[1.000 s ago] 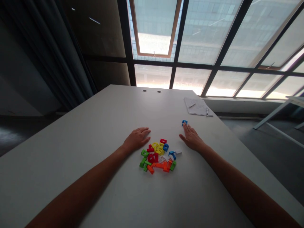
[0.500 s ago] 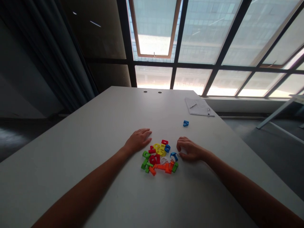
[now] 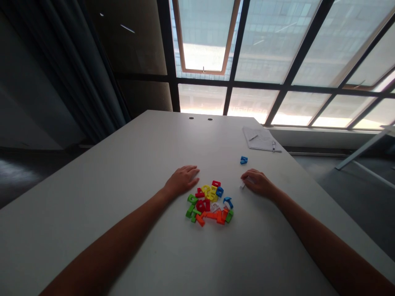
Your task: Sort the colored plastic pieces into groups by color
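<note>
My left hand (image 3: 182,179) lies flat on the white table, fingers stretched out, just left of a pile of small plastic letter-like pieces. Between the fingers of my right hand (image 3: 258,182) is a white plastic piece (image 3: 242,186), partly hidden, its exact shape unclear. The pile holds yellow pieces (image 3: 210,192), red pieces (image 3: 203,204), green pieces (image 3: 192,200), orange pieces (image 3: 212,215) and white pieces (image 3: 215,206). A blue piece (image 3: 228,202) lies at the pile's right side. Beyond my right hand, a separate blue piece (image 3: 243,160) sits alone.
Paper sheets (image 3: 262,139) with a pen (image 3: 253,137) and another pen (image 3: 273,146) lie near the table's right edge. Two round holes are set into the far end of the table (image 3: 173,135). Windows and a dark curtain (image 3: 77,70) stand beyond.
My right hand has moved away from the pile, forward and to the right, with the white piece in its fingers. My left hand stays in place; the view has shifted slightly.
</note>
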`<action>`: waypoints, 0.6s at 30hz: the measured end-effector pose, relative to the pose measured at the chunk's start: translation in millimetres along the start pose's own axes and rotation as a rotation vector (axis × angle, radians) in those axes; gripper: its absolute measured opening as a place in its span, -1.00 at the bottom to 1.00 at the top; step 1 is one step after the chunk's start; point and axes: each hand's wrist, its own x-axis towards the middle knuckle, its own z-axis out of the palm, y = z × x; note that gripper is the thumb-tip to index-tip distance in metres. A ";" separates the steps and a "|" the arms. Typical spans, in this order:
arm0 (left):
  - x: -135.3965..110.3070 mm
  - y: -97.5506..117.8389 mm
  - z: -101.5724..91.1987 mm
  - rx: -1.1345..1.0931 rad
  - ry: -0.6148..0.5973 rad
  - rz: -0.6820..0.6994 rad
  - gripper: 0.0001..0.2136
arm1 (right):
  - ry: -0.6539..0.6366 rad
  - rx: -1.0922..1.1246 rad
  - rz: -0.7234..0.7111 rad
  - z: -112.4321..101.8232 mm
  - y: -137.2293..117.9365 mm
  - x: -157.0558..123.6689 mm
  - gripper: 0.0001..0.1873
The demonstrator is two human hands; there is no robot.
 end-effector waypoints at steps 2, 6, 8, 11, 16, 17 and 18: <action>0.3 -0.8 1.3 0.000 0.007 0.002 -0.56 | 0.031 0.048 0.011 -0.9 8.2 -1.4 -0.82; 0.7 -1.9 2.6 -0.010 0.017 0.005 -0.57 | 0.016 0.136 0.023 -2.3 18.2 -3.6 -0.83; 0.7 -1.7 2.2 -0.016 0.020 0.003 -0.57 | 0.019 0.123 0.014 -3.0 16.8 -3.9 -0.84; 0.4 -1.1 1.1 -0.010 0.021 0.001 -0.57 | 0.083 0.051 -0.057 -0.8 2.4 -2.2 -0.84; 0.2 -1.1 0.6 0.004 0.010 0.006 -0.58 | -0.040 0.024 -0.322 16.6 -49.5 6.4 -0.72; 0.2 -1.1 0.5 0.005 0.010 0.009 -0.57 | -0.087 0.020 -0.354 20.4 -59.7 8.1 -0.69; 0.3 -1.1 0.3 0.006 0.010 0.010 -0.57 | -0.129 0.007 -0.373 23.6 -68.3 9.6 -0.67</action>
